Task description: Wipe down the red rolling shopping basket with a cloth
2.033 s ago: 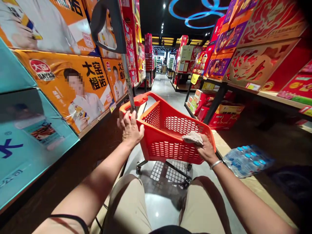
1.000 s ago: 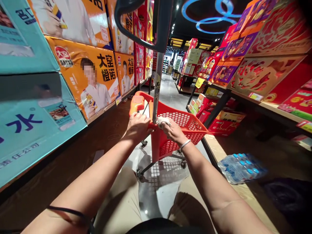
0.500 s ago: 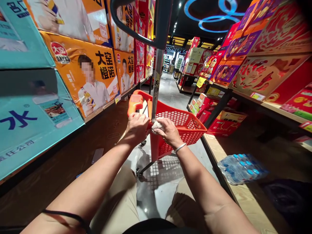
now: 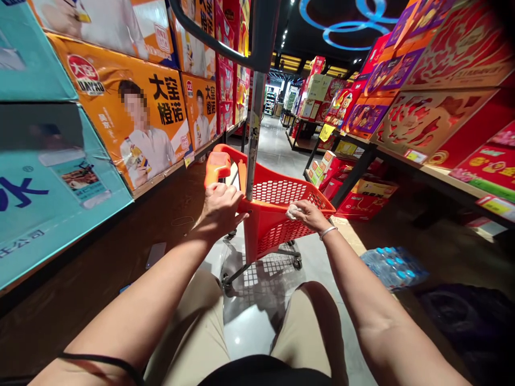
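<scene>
A red plastic shopping cart [image 4: 265,230] with mesh sides stands on wheels in front of my knees. My left hand [image 4: 223,206] is closed over its near left corner, below the orange moulded part [image 4: 218,167]. My right hand [image 4: 311,215] pinches a crumpled greyish-white rag [image 4: 294,211] and presses it to the basket's upper rim on the right. Beside my left hand, a metal pole [image 4: 254,134] rises from the cart to a dark loop handle [image 4: 263,43] at the top of the view. My right fingertips are partly hidden by the rag.
Shelves stacked with orange drink cartons [image 4: 132,107] and turquoise boxes [image 4: 52,198] line the left. To the right are red and gold gift boxes [image 4: 436,120], with a pack of water bottles [image 4: 394,267] low down. A tiled aisle [image 4: 277,128] runs ahead between them.
My right hand has moved right with the rag, from beside the pole to along the basket's rim. My left hand keeps its hold at the corner. The view has shifted slightly.
</scene>
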Tool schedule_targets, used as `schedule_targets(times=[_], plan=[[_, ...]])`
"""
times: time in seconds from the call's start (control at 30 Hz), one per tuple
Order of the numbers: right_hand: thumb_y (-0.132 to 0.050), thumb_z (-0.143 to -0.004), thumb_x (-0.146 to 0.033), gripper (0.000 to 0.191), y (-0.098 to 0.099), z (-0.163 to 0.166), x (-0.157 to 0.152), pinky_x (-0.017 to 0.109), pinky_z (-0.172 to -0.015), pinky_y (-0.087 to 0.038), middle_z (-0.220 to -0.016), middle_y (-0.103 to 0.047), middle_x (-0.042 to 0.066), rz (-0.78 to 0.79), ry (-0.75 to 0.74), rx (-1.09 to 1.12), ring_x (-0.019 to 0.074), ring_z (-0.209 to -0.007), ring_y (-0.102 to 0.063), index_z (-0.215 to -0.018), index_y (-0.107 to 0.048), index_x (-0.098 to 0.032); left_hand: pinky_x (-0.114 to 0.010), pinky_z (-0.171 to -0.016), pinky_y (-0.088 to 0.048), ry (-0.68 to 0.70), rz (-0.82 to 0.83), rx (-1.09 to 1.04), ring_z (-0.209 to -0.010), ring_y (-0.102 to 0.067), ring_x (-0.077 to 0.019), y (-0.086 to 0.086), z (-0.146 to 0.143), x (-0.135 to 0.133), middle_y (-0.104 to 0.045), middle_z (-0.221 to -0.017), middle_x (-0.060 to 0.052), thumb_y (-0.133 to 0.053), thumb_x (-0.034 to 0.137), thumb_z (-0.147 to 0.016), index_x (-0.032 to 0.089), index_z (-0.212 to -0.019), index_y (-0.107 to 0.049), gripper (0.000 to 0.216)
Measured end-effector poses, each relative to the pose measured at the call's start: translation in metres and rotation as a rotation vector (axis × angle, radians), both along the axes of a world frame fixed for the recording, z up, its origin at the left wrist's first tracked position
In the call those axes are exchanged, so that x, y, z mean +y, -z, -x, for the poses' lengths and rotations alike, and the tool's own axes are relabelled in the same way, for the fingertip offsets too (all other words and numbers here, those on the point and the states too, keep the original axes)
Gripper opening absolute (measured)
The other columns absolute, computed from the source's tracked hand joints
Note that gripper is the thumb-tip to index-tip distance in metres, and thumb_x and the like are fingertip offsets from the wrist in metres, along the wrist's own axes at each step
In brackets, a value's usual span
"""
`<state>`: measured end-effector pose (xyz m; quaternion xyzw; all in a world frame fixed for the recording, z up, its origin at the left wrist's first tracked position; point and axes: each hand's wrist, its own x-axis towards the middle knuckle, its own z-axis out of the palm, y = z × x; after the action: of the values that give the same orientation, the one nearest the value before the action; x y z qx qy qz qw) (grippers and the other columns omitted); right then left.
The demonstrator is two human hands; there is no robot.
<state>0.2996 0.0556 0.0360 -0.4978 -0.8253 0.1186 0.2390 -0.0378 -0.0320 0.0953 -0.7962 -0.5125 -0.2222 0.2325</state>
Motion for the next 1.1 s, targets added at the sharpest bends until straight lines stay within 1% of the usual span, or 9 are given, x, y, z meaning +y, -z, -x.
schedule_targets(times=[0.13, 0.27, 0.4, 0.53, 0.67, 0.77, 0.87, 0.97, 1.1], plan=[[-0.049, -0.100, -0.042, 0.032, -0.015, 0.052, -0.015, 0.031, -0.094, -0.048, -0.109, -0.071, 0.007, -0.013, -0.097, 0.164, 0.0192, -0.101, -0.064, -0.111, -0.070, -0.020, -0.053, -0.101, -0.032, 0.008, 0.003, -0.040, -0.103, -0.055, -0.0361, 0.001, -0.001, -0.001, -0.066, -0.104, -0.014, -0.071, 0.051, -0.081, 0.019, -0.105, -0.066, 0.041], [-0.055, -0.100, -0.042, 0.031, -0.034, 0.119, -0.037, 0.031, -0.100, -0.047, -0.117, -0.070, 0.007, -0.170, -0.203, 0.402, 0.0181, -0.109, -0.063, -0.120, -0.067, -0.022, -0.053, -0.100, -0.032, -0.017, -0.016, 0.029, -0.101, -0.054, -0.0353, 0.001, 0.002, -0.004, -0.066, -0.103, -0.014, -0.066, 0.055, -0.085, 0.017, -0.106, -0.065, 0.044], [-0.062, -0.097, -0.035, 0.027, -0.043, 0.137, -0.047, 0.033, -0.104, -0.045, -0.119, -0.068, 0.006, -0.254, -0.320, 0.307, 0.0185, -0.113, -0.060, -0.122, -0.067, -0.023, -0.052, -0.101, -0.031, 0.001, -0.045, 0.025, -0.101, -0.054, -0.0340, 0.002, 0.012, -0.004, -0.068, -0.103, -0.014, -0.064, 0.057, -0.087, 0.017, -0.108, -0.065, 0.045], [-0.063, -0.095, -0.029, 0.030, -0.027, 0.102, -0.039, 0.035, -0.104, -0.046, -0.121, -0.066, 0.007, -0.208, -0.355, 0.208, 0.0200, -0.114, -0.059, -0.124, -0.066, -0.023, -0.050, -0.101, -0.031, 0.002, -0.086, -0.003, -0.098, -0.056, -0.0320, 0.005, 0.020, -0.005, -0.070, -0.100, -0.011, -0.063, 0.053, -0.088, 0.019, -0.103, -0.066, 0.037], [-0.062, -0.093, -0.037, 0.027, 0.009, 0.027, -0.019, 0.039, -0.098, -0.049, -0.111, -0.070, 0.007, -0.165, -0.243, 0.219, 0.0221, -0.106, -0.063, -0.116, -0.069, -0.024, -0.048, -0.099, -0.032, 0.008, -0.141, -0.017, -0.096, -0.057, -0.0306, 0.007, 0.023, -0.007, -0.071, -0.097, -0.008, -0.064, 0.055, -0.087, 0.021, -0.102, -0.066, 0.037], [-0.060, -0.092, -0.049, 0.035, 0.036, -0.025, -0.005, 0.043, -0.096, -0.050, -0.109, -0.072, 0.009, -0.193, -0.017, 0.284, 0.0251, -0.103, -0.065, -0.111, -0.071, -0.022, -0.048, -0.099, -0.032, -0.003, -0.176, -0.015, -0.096, -0.057, -0.0299, 0.008, 0.021, -0.008, -0.071, -0.096, -0.007, -0.065, 0.056, -0.086, 0.022, -0.102, -0.065, 0.038], [-0.056, -0.091, -0.057, 0.042, 0.049, -0.036, -0.001, 0.044, -0.094, -0.050, -0.104, -0.072, 0.010, -0.250, 0.236, 0.368, 0.0258, -0.099, -0.065, -0.105, -0.072, -0.021, -0.048, -0.100, -0.032, -0.023, -0.183, 0.006, -0.095, -0.056, -0.0295, 0.008, 0.018, -0.010, -0.070, -0.097, -0.006, -0.069, 0.057, -0.083, 0.021, -0.101, -0.065, 0.041], [-0.056, -0.092, -0.056, 0.040, 0.041, 0.010, -0.012, 0.042, -0.091, -0.051, -0.100, -0.072, 0.009, -0.322, 0.279, 0.448, 0.0240, -0.094, -0.064, -0.104, -0.071, -0.021, -0.048, -0.102, -0.032, -0.029, -0.168, 0.023, -0.097, -0.056, -0.0300, 0.006, 0.016, -0.010, -0.070, -0.100, -0.007, -0.068, 0.056, -0.084, 0.020, -0.103, -0.065, 0.041], [-0.060, -0.096, -0.043, 0.028, 0.012, 0.106, -0.042, 0.040, -0.096, -0.050, -0.111, -0.070, 0.007, -0.457, 0.024, 0.478, 0.0229, -0.105, -0.064, -0.116, -0.067, -0.025, -0.049, -0.102, -0.031, -0.020, -0.125, 0.029, -0.099, -0.056, -0.0303, 0.004, 0.015, -0.011, -0.069, -0.104, -0.008, -0.061, 0.051, -0.089, 0.020, -0.108, -0.065, 0.037]])
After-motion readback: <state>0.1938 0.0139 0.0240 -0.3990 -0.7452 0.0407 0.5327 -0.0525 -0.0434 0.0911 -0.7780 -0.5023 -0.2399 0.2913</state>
